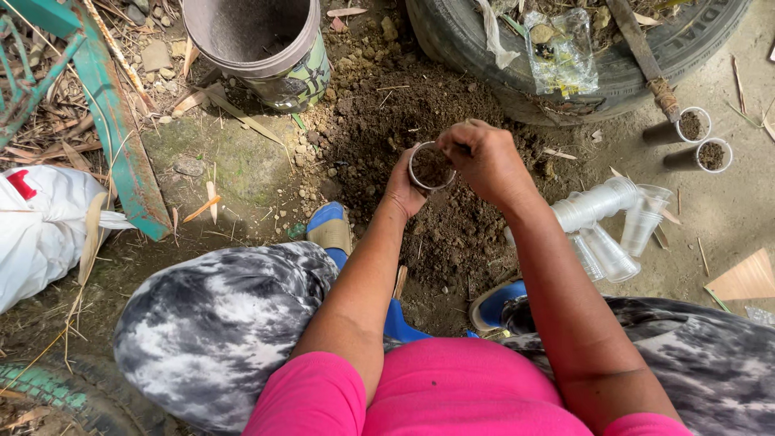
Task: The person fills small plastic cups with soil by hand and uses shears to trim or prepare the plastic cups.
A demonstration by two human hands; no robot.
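My left hand (401, 190) grips a small clear plastic cup (429, 165) filled with dark soil, held above a heap of loose soil (420, 121). My right hand (485, 159) rests on the cup's rim, fingers curled over the soil inside. I am squatting, with patterned grey trousers, a pink top and blue sandals (330, 229) on either side of the heap.
Empty clear cups (609, 218) lie stacked and scattered to the right. Two soil-filled cups (701, 139) stand farther right. An old tyre (581, 48) holding a plastic bag sits at the top right, a bucket (258, 44) at the top, a white sack (40, 226) at the left.
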